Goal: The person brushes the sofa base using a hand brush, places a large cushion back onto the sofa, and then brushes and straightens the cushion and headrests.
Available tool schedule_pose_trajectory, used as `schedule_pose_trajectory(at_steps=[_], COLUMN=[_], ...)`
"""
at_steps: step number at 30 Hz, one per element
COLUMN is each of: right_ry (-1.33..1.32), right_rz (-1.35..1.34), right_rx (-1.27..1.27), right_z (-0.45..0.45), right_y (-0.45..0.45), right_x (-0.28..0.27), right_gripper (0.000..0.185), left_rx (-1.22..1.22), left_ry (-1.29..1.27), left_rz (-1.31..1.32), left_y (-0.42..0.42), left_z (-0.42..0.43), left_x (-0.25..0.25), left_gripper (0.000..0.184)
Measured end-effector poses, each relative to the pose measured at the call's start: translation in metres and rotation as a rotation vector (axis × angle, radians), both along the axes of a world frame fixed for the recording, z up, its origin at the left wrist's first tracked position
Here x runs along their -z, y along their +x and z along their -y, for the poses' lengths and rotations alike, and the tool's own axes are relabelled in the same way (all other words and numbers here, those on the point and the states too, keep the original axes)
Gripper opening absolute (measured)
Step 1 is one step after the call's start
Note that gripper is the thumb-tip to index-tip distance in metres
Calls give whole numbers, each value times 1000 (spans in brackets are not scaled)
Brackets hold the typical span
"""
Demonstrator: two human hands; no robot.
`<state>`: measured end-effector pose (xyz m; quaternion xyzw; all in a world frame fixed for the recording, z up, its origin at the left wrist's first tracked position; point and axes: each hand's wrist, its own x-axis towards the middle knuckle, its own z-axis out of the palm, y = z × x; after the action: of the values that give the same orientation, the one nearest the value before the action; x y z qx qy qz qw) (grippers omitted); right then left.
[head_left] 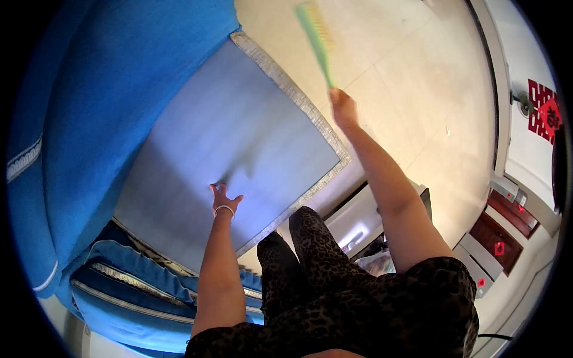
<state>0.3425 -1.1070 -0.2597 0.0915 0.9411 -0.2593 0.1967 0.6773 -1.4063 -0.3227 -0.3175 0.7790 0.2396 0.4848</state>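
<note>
My right hand (344, 108) is closed around the handle of a long green brush (316, 39) with pale yellowish bristles. The brush is raised, slightly blurred, and overlaps the pale floor in view. Below my left hand (225, 200) lies a wide blue-grey flat surface (239, 113) with a pale patterned border. The fingers of that hand are spread, with the tips at or just over the surface; I cannot tell whether they press on it. A light bracelet circles the left wrist.
A blue fabric-covered sofa (137, 65) runs along the left, with blue trimmed cushions (131, 292) at lower left. Pale floor tiles (412, 89) extend to the right. A white cabinet (358, 218) stands beside my legs. A white door (525, 53) bears red decorations.
</note>
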Motion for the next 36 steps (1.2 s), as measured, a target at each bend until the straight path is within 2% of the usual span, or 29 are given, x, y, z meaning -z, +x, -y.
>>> schedule_pose_trajectory(at_steps=[1,3,4,5,7,8,9,11,12,14,16,18,20,21,22,23,24,27,29,31,34,35,36], right_ry=[-147,-141,-212,-274,-448,-567,-524,-827,-564,-287,-224,-333,-527,-490,-393,-571,-514,-519,-343,-267,-374,-398,-421], right_rz=[65,111,297,308,344,400,343,489,643,595,597,494,434,578,190,479,625,428,493,660,583,541,499], right_rx=[6,-150,-110,-29,134,263,285,790,785,864,1127,905,895,797,243,412,377,447,570,892,1034,939,846], right_z=[20,71,93,99,83,57,5,-84,-130,-187,-217,-208,-180,-142,-129,-94,-86,-113,-161,-186,-212,-209,-201], right_y=[-2,-3,1,18,55,87,135,196,215,251,265,248,228,193,199,167,163,245,307,310,323,311,296], right_x=[13,21,3,40,43,69,143,88,39,-16,-40,-44,8,-15,21,-28,-31,-8,-4,-63,-71,-73,-72], right_gripper=[55,58,60,61,49,45,35,27,28,44,49,49,39,38,41,44,53,52,52,54,54,54,54], left_rx=[9,35,52,75,70,64,67,74,65,39,38,7,-56,-46,-35,-24,-32,-43,-15,34,72,77,179], left_ry=[4,3,0,-1,14,23,22,21,26,30,22,30,58,51,42,30,36,51,52,27,-30,-57,-120], left_rz=[26,46,41,38,45,49,49,46,36,10,-1,-20,-31,-23,-14,-7,-13,-5,21,20,92,121,75], left_y=[-5,-10,-6,-2,-1,-1,0,1,4,10,11,9,15,14,14,13,10,7,2,8,-1,-11,-22], left_z=[0,0,1,3,7,8,8,8,8,7,4,4,7,6,8,10,9,7,5,10,5,1,-6], left_x=[-4,-3,4,8,8,8,8,13,16,22,18,19,23,26,25,24,23,16,11,23,22,21,24], left_gripper=[97,100,100,101,102,103,104,106,107,109,111,112,112,111,111,110,110,110,110,110,106,104,102])
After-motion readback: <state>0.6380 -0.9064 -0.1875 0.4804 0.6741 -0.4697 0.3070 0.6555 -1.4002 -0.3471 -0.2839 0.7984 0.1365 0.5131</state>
